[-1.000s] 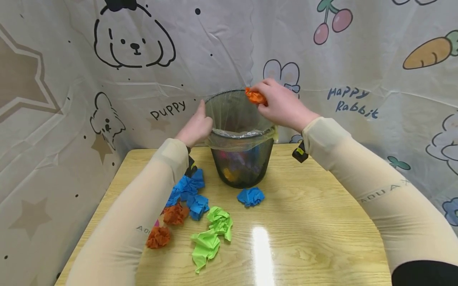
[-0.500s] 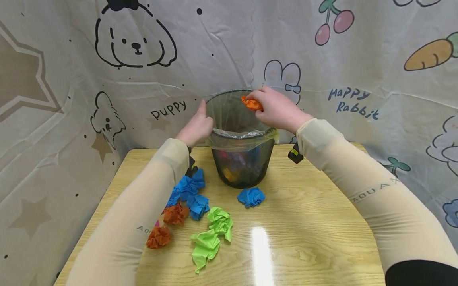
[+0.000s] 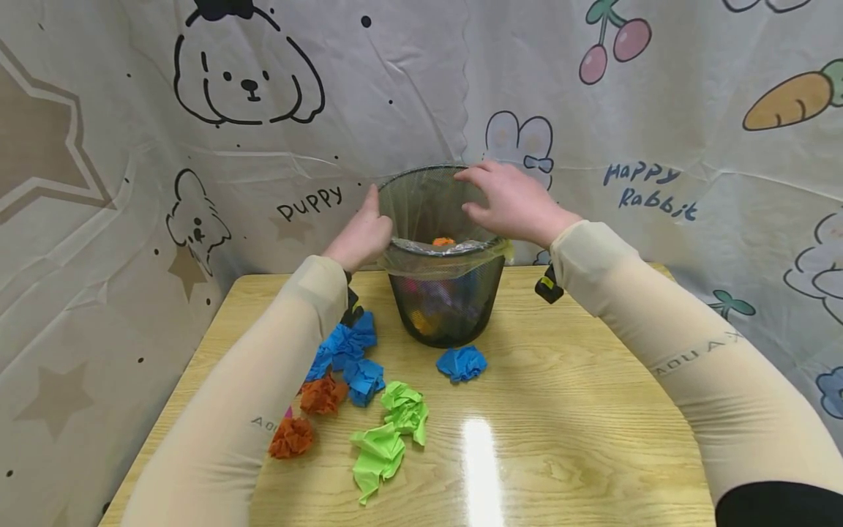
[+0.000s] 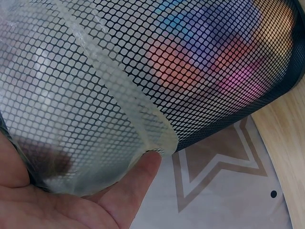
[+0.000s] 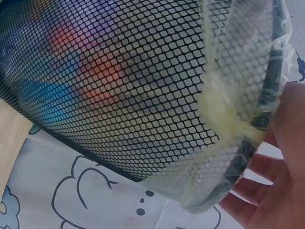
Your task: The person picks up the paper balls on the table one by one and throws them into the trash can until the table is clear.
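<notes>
Two green wads (image 3: 405, 410) up front, apparently touching, all flaps and creases. Likely paper, so feather-light, soft, easily squashed; best scooped by the crumpled middle, not by a loose corner. Beyond, to the left, rust wads (image 3: 292, 438), tighter and rounder, with a sliver of pink (image 3: 287, 413) beside the left sleeve (image 3: 217, 424). Then blue wads (image 3: 364, 380) bunched together, plus one blue loner (image 3: 462, 364) right before the bin (image 3: 489, 289).

Now the bin: black mesh, upright, with coloured wads visible through the wall low down. Probably light and a bit springy, firmest at the rim (image 5: 272, 76), so best steadied there. Over that rim, a thin yellowish liner (image 3: 448, 265), slick-looking, likely quick to slip or tear. At the left, left hand (image 3: 361, 236) pinching rim and liner. At the right, right hand (image 3: 514, 205) spread, holding nothing; cannot tell whether touching the rim. Down inside, an orange wad (image 3: 443, 241), visible only at the top.

Underneath, a smooth wood-grain table (image 3: 579, 410), streaked with glare. At the back, a pale, creased curtain (image 3: 408, 80) with puppy, cherries (image 3: 632, 39) and carrot (image 3: 787, 99).
</notes>
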`<state>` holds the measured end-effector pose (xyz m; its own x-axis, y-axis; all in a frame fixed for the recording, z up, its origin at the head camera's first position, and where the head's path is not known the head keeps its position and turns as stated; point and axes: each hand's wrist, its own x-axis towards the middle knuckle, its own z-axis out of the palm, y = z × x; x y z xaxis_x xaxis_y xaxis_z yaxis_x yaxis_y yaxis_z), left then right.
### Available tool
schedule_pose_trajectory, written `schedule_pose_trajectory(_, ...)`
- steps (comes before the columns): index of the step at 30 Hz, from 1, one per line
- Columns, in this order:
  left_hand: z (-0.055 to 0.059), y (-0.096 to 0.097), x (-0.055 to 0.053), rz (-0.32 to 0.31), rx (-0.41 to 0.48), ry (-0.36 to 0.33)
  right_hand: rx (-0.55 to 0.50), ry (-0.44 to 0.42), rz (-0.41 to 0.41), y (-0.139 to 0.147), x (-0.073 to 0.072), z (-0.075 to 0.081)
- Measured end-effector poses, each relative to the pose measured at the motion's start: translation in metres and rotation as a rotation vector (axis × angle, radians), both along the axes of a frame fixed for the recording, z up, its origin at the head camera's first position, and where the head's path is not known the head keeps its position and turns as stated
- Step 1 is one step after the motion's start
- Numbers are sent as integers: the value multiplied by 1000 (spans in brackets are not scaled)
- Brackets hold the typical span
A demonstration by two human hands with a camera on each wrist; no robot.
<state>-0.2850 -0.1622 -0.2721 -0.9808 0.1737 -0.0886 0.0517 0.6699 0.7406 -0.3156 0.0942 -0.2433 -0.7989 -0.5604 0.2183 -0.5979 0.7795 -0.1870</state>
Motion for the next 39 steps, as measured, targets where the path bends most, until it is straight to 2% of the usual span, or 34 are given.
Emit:
schedule_pose_trajectory(11,0,0,0,0,-3,5,-48,72,16,10,12,0)
schedule_pose_trajectory(20,-2,0,-1,3,-15,15,-80,152,80,16,33,-6)
schedule_pose_trajectory(28,-2,0,0,1,2,10,-103,271,208,14,61,-18)
schedule_pose_trajectory(39,-2,2,-2,27,-18,5,-152,431,468,6,99,-33)
